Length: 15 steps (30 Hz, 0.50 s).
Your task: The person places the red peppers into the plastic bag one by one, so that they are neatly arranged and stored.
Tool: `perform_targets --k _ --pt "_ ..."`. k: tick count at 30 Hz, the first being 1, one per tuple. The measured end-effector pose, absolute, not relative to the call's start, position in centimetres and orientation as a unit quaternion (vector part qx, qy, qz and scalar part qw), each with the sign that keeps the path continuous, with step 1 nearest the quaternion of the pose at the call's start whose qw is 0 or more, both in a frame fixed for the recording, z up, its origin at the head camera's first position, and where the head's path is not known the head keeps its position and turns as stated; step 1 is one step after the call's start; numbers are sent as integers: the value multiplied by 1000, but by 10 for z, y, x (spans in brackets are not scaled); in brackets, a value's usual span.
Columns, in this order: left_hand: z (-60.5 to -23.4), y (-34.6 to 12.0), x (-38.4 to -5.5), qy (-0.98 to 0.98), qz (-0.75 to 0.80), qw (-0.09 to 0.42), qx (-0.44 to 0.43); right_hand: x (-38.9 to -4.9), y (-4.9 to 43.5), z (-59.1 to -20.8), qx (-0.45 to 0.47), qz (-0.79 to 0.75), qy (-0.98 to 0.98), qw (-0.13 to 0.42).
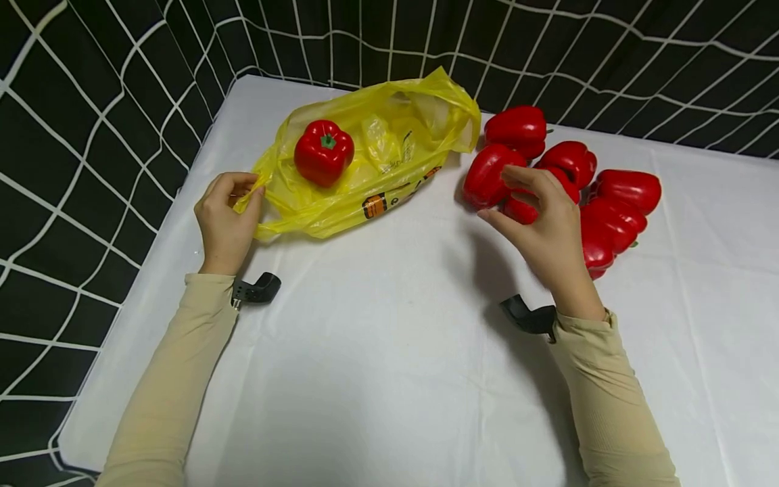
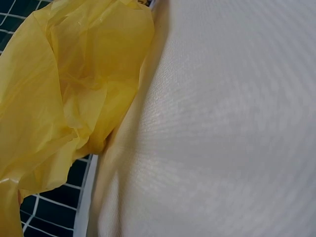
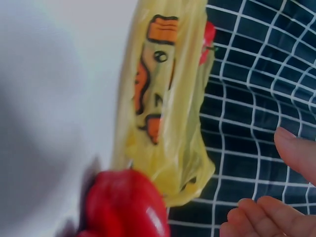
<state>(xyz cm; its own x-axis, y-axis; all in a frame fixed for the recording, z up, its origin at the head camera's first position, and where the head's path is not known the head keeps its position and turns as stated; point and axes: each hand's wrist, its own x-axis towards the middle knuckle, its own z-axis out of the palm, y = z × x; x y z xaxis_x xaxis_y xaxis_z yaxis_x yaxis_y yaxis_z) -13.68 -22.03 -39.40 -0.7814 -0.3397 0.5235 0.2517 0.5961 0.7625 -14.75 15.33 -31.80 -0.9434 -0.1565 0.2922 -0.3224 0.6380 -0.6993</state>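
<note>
My left hand [image 1: 228, 216] pinches the left edge of a yellow plastic bag [image 1: 341, 220], whose mouth gapes upward. One red bell pepper [image 1: 324, 154] with a green stem lies inside the bag. In the left wrist view the crumpled yellow bag [image 2: 94, 74] fills the left side. My right hand [image 1: 548, 226] hovers over a pile of red bell peppers, thumb and fingers parted with nothing between them. Nearest to its fingertips is a red bell pepper [image 1: 489, 177] at the pile's left side. The right wrist view shows this hand [image 3: 271, 217] apart from a red bell pepper [image 3: 126, 205].
Several more red bell peppers, among them one at the back [image 1: 517, 130] and one at the right [image 1: 629, 189], lie on the white tablecloth [image 1: 389, 352]. A black cloth with a white grid [image 1: 389, 40] borders the table at the back and left.
</note>
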Motion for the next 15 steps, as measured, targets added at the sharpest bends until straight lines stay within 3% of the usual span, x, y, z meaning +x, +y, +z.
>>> perform_targets --k 15 --pt "-394 -220 -135 -829 -455 323 31 -119 204 -330 92 372 -911 155"
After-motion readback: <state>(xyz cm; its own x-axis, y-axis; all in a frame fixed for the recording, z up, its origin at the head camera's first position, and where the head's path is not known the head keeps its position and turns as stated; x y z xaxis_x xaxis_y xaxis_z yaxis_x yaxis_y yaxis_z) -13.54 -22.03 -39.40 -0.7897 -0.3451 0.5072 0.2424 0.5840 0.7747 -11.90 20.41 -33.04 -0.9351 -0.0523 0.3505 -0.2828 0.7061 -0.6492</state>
